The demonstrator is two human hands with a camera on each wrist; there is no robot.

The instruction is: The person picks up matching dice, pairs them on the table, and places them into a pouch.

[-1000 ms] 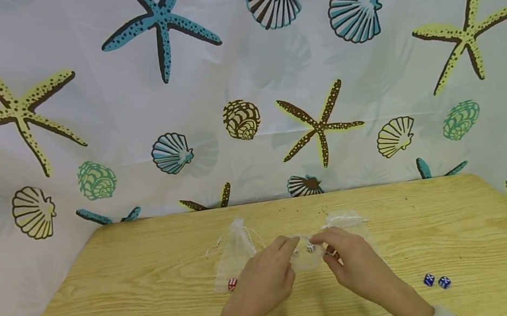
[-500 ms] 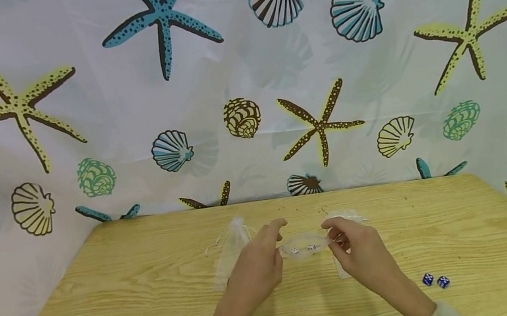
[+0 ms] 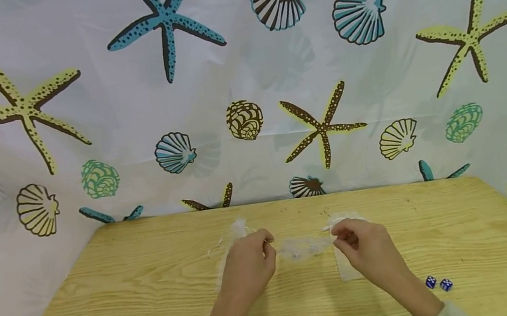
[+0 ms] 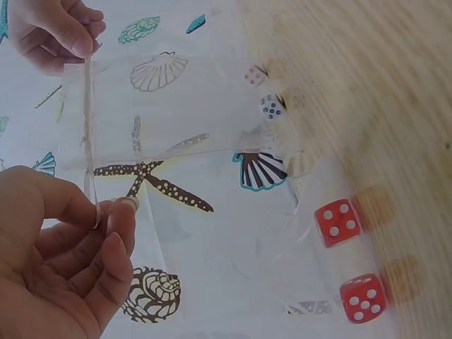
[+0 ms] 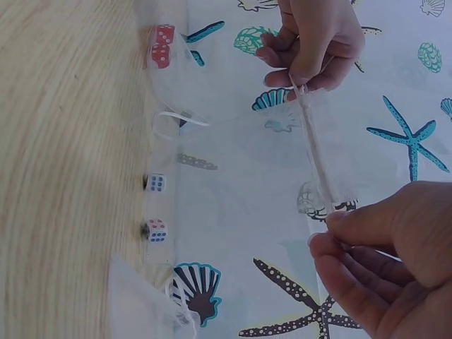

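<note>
Step in hand, as judged: closing the mouth of a sheer pouch (image 3: 303,243) loaded with two white dice (image 5: 157,230). The pouch hung between both hands above the worktop (image 3: 157,303), dice at its lower end; whether its base touched the wood could not be told.

Left hand (image 3: 247,261), at nine o'clock from the pouch: thumb and fingers pinched one end of the mouth, a bit of cord (image 4: 92,192) showing at the tips. Right hand (image 3: 368,243), at three o'clock: thumb and forefinger pinched the opposite end; cord or fabric, could not be resolved. The hem (image 5: 316,148) ran straight from hand to hand, not gathered.

Around it: a second pouch (image 3: 239,228) at ten o'clock, partly behind the left hand, with two red dice (image 4: 337,222) seen from the left wrist. A third pouch (image 3: 349,269) lay flat at four o'clock, partly under the right hand's outline. Two blue dice (image 3: 438,283) sat loose farther out at four o'clock.

Next move, estimated: draw the cord outward, left to nine and right to three, evenly, until the hem bunched. Risk noted: a grip on fabric instead of cord would only stretch the mouth.
</note>
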